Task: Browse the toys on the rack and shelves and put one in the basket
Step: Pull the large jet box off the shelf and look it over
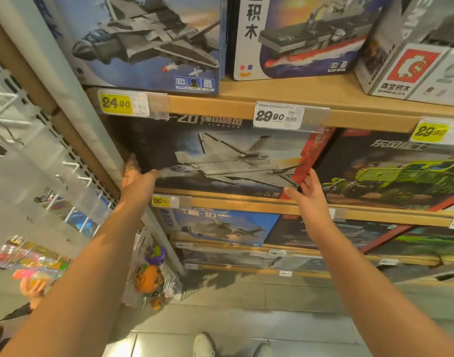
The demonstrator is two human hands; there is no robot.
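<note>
Shelf tags [115,103]: 24.90, 29.90; box [406,70]: SEMBOBLOCK.

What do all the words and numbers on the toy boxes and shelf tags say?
"24.90": yellow price tag on top shelf edge
"29.90": white price tag
"29.90": yellow tag at right
"99.00": small yellow tag on lower shelf
"SEMBO BLOCK": grey cardboard box with red logo
"积木": white-edged ship box
"-20": dark grey jet box
Barcode print, lowest tags: too blurred.
</note>
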